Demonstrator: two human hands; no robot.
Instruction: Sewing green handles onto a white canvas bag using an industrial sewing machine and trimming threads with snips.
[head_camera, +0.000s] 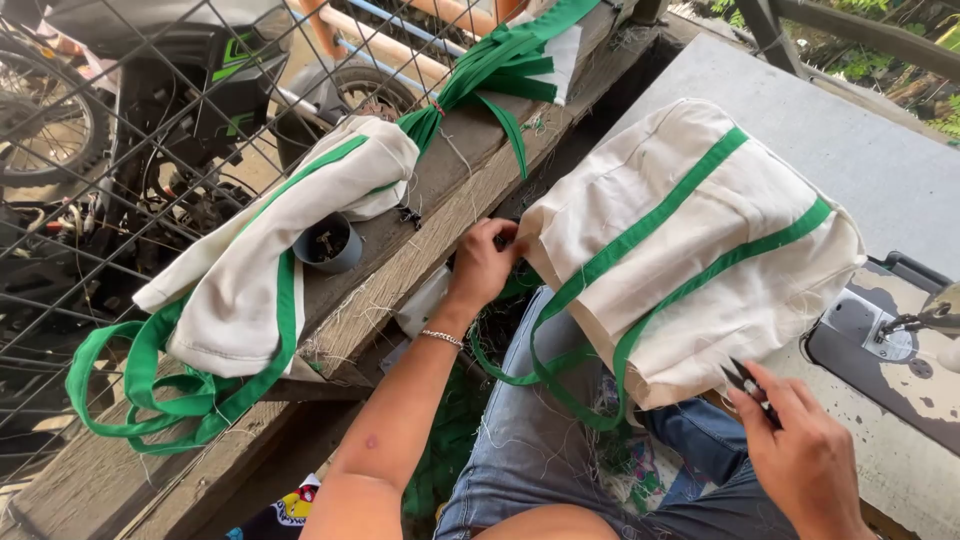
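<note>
A cream cloth bag (690, 250) with green straps lies across my lap and the grey table (860, 150). My left hand (485, 262) pinches the bag's left edge near a green strap. My right hand (800, 450) holds small black thread snips (745, 380) with their tip at the bag's lower right edge. A green handle loop (545, 370) hangs from the bag over my jeans.
A pile of similar cream and green bags (270, 270) lies on a wooden ledge (420, 250) to the left, beside a small grey cup (328, 243) and a bundle of green straps (500, 60). A sewing machine (890, 340) stands at right. Wire fence and a motorbike (160, 110) lie beyond.
</note>
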